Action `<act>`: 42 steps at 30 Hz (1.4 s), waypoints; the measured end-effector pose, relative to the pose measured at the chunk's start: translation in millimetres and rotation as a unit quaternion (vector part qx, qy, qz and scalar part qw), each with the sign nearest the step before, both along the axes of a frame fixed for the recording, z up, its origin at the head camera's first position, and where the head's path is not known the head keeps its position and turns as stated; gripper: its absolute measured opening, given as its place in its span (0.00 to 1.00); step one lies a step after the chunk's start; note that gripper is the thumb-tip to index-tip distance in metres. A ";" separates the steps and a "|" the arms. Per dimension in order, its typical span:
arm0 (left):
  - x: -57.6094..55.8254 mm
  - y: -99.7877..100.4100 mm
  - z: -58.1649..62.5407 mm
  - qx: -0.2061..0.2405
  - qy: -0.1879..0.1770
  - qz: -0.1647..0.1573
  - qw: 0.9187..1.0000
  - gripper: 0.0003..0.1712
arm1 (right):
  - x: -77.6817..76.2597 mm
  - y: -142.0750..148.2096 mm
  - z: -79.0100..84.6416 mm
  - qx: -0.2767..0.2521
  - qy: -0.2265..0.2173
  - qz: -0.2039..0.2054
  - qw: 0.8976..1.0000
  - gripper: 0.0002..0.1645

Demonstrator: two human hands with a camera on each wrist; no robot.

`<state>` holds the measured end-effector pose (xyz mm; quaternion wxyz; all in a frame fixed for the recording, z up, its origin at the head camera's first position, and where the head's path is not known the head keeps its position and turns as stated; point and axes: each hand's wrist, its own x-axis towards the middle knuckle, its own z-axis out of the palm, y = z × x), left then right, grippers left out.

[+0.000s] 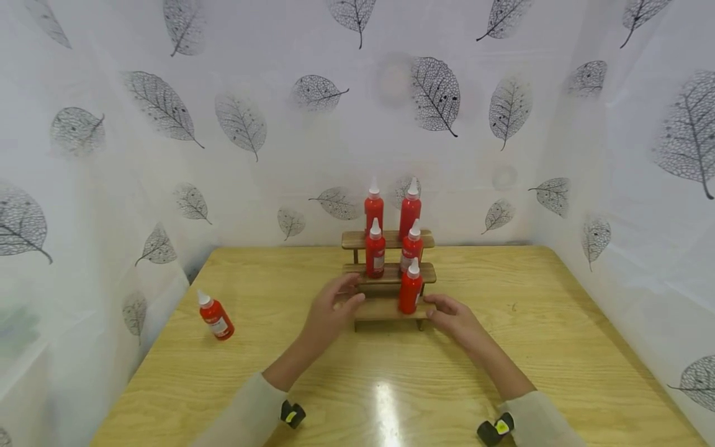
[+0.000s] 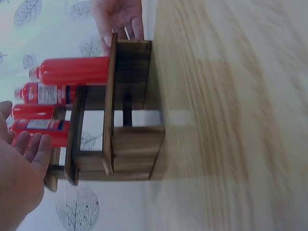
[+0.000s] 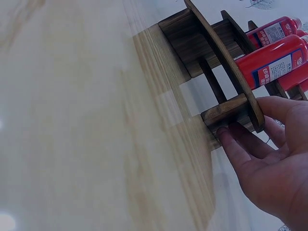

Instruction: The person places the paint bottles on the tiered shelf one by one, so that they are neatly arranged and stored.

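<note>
A three-step wooden rack [image 1: 385,308] stands on the table and carries red squeeze bottles with white nozzle caps. Two bottles [image 1: 410,211] are on the top step and two [image 1: 375,256] on the middle one. A single bottle [image 1: 410,292] stands toward the right of the bottom step. My right hand [image 1: 455,323] holds the bottom step's right end, its fingers [image 3: 233,149] curled at the shelf and side support. At the rack's left side is my left hand [image 1: 329,313], fingers apart and holding nothing; whether it touches the rack I cannot tell.
Another red bottle [image 1: 216,318] stands on the left part of the wooden table [image 1: 268,273], apart from the rack. A white curtain [image 1: 257,180] with leaf prints hangs behind the table and along both sides.
</note>
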<state>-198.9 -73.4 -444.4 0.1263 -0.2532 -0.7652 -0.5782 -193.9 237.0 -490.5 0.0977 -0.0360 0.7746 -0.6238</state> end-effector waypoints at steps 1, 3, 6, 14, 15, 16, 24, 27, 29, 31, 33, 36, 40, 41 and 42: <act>2.1 -5.6 -0.9 0.002 -0.003 0.007 1.000 0.25 | 0.0 0.2 -0.1 0.002 -0.001 0.000 1.000 0.30; 6.3 -16.6 -2.2 0.012 -0.006 0.018 1.000 0.25 | -0.1 0.5 -0.1 0.004 0.002 0.005 1.000 0.30; 11.5 -32.0 -3.2 0.010 -0.005 0.037 0.999 0.25 | -0.6 0.8 -0.5 0.001 0.007 0.007 1.000 0.30; 24.2 -72.8 -2.4 0.011 -0.031 0.096 0.995 0.23 | -1.3 1.4 -0.6 0.004 0.004 0.006 1.000 0.30; 25.9 -78.9 -2.9 0.010 -0.032 0.106 0.994 0.23 | -1.6 0.9 -0.7 0.002 0.004 0.003 1.000 0.30; 27.9 -85.5 -3.5 0.007 -0.035 0.117 0.992 0.23 | -1.7 0.5 -0.8 0.004 0.008 0.002 1.000 0.30; 43.5 -133.7 -5.8 -0.002 -0.037 0.220 0.975 0.24 | -2.3 -1.2 -4.9 -0.004 0.005 -0.008 1.000 0.29; 48.5 -147.9 -8.9 -0.015 -0.045 0.261 0.964 0.24 | -1.9 -0.3 -6.2 -0.006 0.007 -0.003 1.000 0.29; 50.7 -157.1 -11.6 -0.023 -0.048 0.287 0.956 0.23 | -2.0 0.3 -6.8 -0.010 0.008 -0.002 1.000 0.29; 52.6 -165.4 -13.0 -0.012 -0.053 0.308 0.950 0.22 | -2.7 0.9 -7.7 -0.013 0.011 0.000 1.000 0.29; 53.1 -173.9 -13.3 0.006 -0.046 0.330 0.943 0.21 | -3.2 1.0 -7.8 -0.016 0.009 0.000 1.000 0.29; 52.4 -186.3 -13.1 0.027 -0.039 0.370 0.928 0.20 | -3.4 1.0 -6.9 -0.016 0.009 0.000 1.000 0.30; 48.4 -201.8 -14.5 0.023 -0.056 0.415 0.908 0.23 | -2.1 0.5 -4.2 -0.009 0.016 0.004 1.000 0.30; 48.1 -204.8 -14.5 0.021 -0.067 0.420 0.905 0.24 | -1.9 0.2 -3.6 -0.009 0.017 0.004 1.000 0.30; 47.1 -208.1 -15.4 0.014 -0.079 0.424 0.902 0.26 | -1.8 -0.1 -3.3 -0.009 0.018 0.004 1.000 0.30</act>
